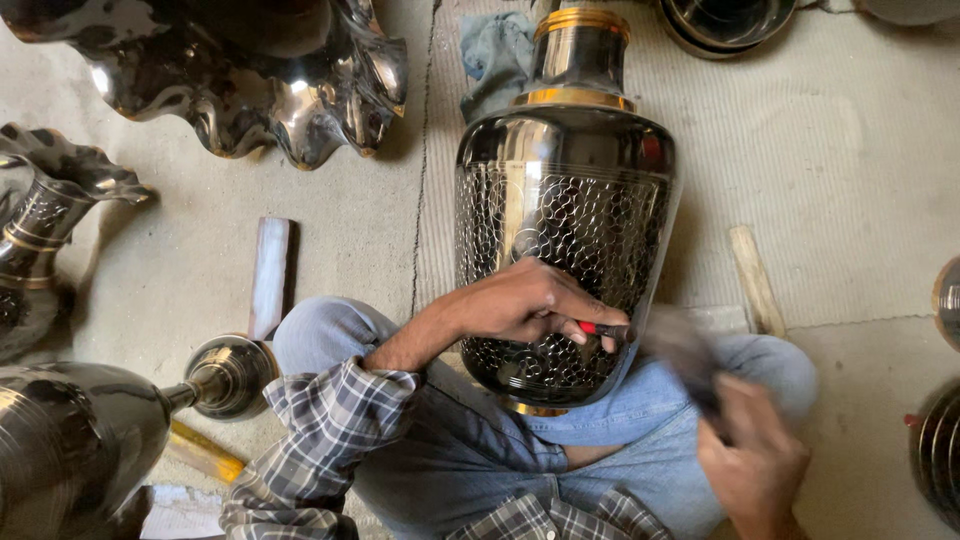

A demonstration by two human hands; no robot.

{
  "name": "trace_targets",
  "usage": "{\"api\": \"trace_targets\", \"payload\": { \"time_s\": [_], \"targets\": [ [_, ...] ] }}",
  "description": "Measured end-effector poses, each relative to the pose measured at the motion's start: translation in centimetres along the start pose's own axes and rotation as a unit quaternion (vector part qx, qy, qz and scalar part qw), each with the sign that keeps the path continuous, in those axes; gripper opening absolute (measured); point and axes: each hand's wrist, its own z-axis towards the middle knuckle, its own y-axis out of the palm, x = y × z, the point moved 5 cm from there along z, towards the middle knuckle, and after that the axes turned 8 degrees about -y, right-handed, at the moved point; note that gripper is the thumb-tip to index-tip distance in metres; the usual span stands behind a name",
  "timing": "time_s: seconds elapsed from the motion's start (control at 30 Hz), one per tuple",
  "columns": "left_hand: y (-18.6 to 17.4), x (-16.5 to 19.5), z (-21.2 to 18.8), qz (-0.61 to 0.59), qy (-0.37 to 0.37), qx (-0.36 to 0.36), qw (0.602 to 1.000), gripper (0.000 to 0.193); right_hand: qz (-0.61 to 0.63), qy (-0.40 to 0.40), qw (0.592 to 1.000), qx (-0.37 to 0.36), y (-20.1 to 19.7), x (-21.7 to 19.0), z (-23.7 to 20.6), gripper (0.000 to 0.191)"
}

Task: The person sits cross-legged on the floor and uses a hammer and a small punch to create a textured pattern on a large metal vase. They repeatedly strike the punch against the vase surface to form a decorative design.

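Note:
A large dark metal vase with gold bands and an engraved scale pattern lies on its side across my lap, neck pointing away. My left hand rests on the vase's lower body and pinches a thin red-handled engraving tool against the metal. My right hand is blurred at the lower right, gripping a dark wooden mallet whose head is close to the tool's end.
A wavy-rimmed dark metal bowl lies upper left. Other dark vases sit at the left. A blue cloth lies by the vase neck. Wooden sticks and a flat wooden piece lie on the mat.

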Motion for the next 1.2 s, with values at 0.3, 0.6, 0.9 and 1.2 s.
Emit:
{"api": "trace_targets", "payload": {
  "time_s": [0.3,0.6,0.9,1.2],
  "targets": [
    [-2.1,-1.1,-7.7,-0.143,-0.127,0.400,0.896,0.031,0.262,0.145,0.941,0.159,2.2,3.0,-6.5,0.046],
    [1.4,-3.1,-10.4,-0.116,-0.229,0.423,0.869,0.039,0.325,0.277,0.896,0.118,6.1,4.7,-8.4,0.030],
    [1.4,-2.9,-5.0,-0.085,-0.195,0.304,0.929,0.046,0.370,0.267,0.885,0.088,3.6,1.2,-5.7,0.037],
    [0.6,-1.1,-0.7,-0.005,-0.152,0.205,0.967,0.053,0.362,0.216,0.903,0.084,1.1,-0.6,-4.4,0.039]
  ]
}}
